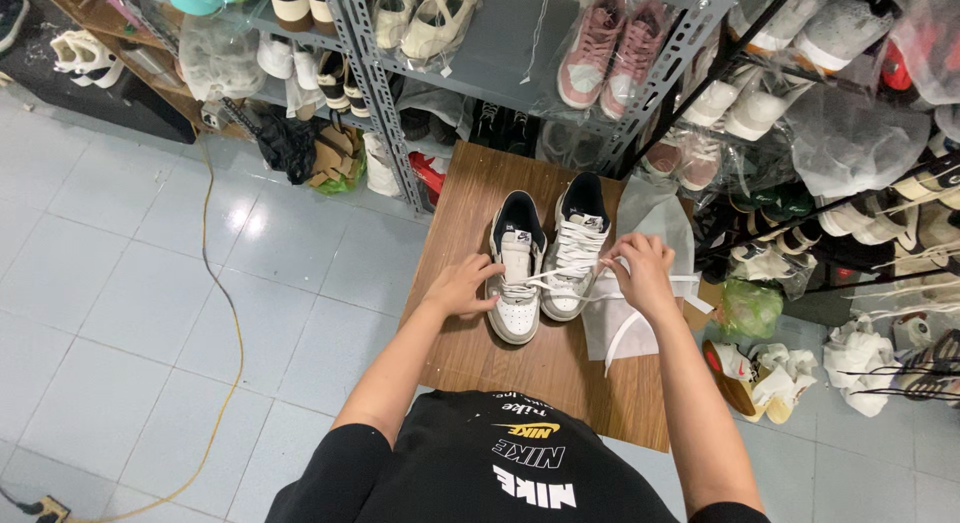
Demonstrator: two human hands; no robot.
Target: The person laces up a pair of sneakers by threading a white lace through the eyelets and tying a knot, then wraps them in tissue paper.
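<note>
I see my left hand (462, 286) curled loosely against the white-and-black leather left sneaker (517, 273), which stands beside its mate, the laced right sneaker (577, 245), on the small brown wooden table (480, 358). My right hand (640, 273) pinches the flat white lace (562, 279). A hard tug could, I judge, slide the sneaker, since my left hand only braces it, or drag the loose white plastic sheet (655, 218) off the edge.
</note>
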